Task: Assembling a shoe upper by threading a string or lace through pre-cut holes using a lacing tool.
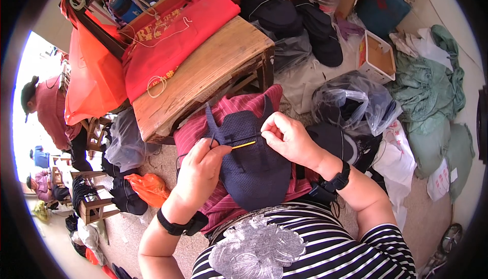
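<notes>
A dark navy mesh piece, looking like a shoe upper (256, 177), lies across my lap on red striped cloth (195, 131). Its rounded end points toward me and two strips stick up at the far end. My left hand (201, 164) is closed at its left edge, pinching a thin yellow stick-like tool (244, 145) that reaches over the upper. A dark loop shows by the left fingers. At the upper's right edge my right hand (292, 136) is closed in a pinch. A thin dark cord seems to run to its fingertips, though they partly hide it.
Ahead stands a wooden bench (203, 65) with red cloth (178, 35) and a cord coil (156, 85). More dark pieces (274, 17), a plastic bag (356, 101), an open box (377, 57) and green fabric (424, 85) lie rightward. Another person (53, 108) bends over at left.
</notes>
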### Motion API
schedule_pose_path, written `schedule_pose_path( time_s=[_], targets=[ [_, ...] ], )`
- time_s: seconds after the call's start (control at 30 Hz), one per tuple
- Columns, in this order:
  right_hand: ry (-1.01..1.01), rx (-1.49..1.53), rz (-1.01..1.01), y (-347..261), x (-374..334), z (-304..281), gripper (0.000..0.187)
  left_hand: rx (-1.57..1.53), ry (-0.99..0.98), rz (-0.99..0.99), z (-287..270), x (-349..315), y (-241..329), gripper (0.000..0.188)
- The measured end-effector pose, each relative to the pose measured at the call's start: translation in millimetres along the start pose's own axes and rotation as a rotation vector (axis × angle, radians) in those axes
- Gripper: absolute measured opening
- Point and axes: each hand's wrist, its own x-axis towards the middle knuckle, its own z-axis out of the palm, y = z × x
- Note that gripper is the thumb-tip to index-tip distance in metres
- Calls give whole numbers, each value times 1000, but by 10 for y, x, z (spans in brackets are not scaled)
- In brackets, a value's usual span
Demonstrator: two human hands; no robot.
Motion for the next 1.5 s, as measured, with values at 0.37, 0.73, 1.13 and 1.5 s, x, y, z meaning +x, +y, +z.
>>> schedule_pose_path(
  time_s=[0.37,0.73,1.13,1.5],
  targets=[
    [-47,59,18,56,18,-3,10,-63,-49,-20,63,6,-43,25],
    [-115,161,121,23,22,-31,11,-64,0,8,359,127,143,26],
    [-266,10,201,-140,-93,-492,15,-276,66,-115,531,13,93,68],
    [-590,-410,-170,-199,277,-504,31,6,-218,376,323,-267,81,44]
  ],
)
